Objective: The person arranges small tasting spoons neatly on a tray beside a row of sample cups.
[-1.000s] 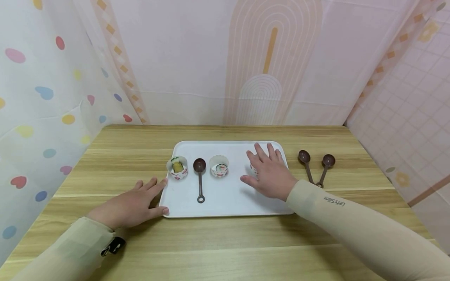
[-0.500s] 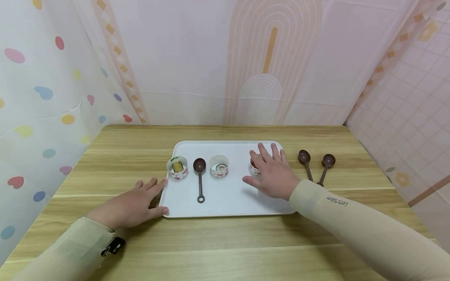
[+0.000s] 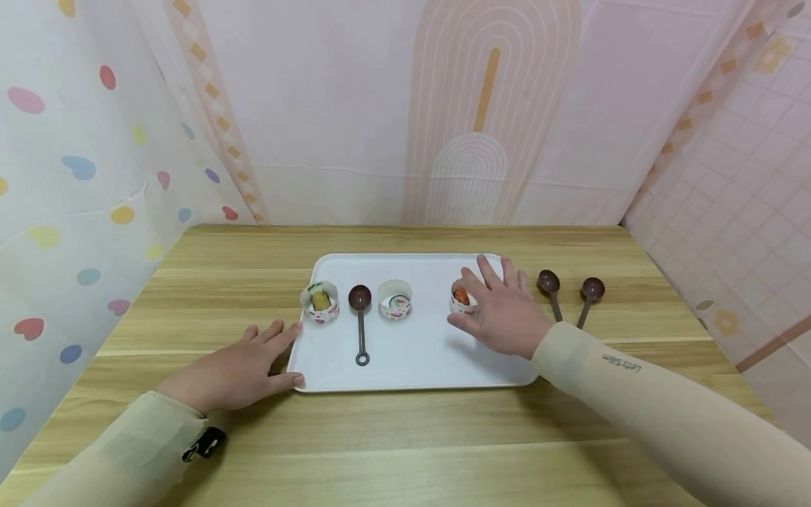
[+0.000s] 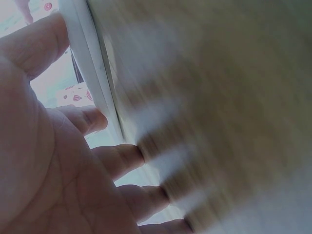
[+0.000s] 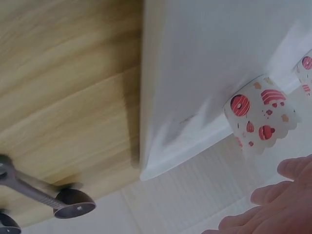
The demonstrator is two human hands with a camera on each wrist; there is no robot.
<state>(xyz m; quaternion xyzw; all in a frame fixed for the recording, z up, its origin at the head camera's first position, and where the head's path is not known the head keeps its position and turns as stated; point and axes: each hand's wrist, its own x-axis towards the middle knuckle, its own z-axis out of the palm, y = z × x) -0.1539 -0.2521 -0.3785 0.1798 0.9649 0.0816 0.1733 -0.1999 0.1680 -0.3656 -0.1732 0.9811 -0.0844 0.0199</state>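
My left hand [image 3: 237, 370] rests at the left edge of the white tray [image 3: 405, 362], fingers extended; in the left wrist view its thumb and fingertips lie along the tray's rim [image 4: 95, 53]. Fingers spread, my right hand [image 3: 505, 313] hovers over the tray's right part, beside a printed paper cup [image 3: 464, 308] with an orange-red piece inside. That cup's side [image 5: 261, 114] shows in the right wrist view. At the tray's left stands a paper cup [image 3: 324, 316] with yellow and green pieces. A brown measuring spoon [image 3: 360, 324] lies between it and the middle paper cup [image 3: 395, 315], which holds a pale round piece.
Right of the tray, two more brown measuring spoons, one nearer [image 3: 548, 284] and one farther right [image 3: 592, 289], lie on the wooden table [image 3: 393, 443]. Patterned curtains [image 3: 329, 105] hang around the table's back and sides. A black clip [image 3: 208, 443] sits by the left sleeve.
My right hand has shifted to the right over the tray, uncovering the right paper cup and its orange-red piece. The left hand has stayed in place at the tray's edge.
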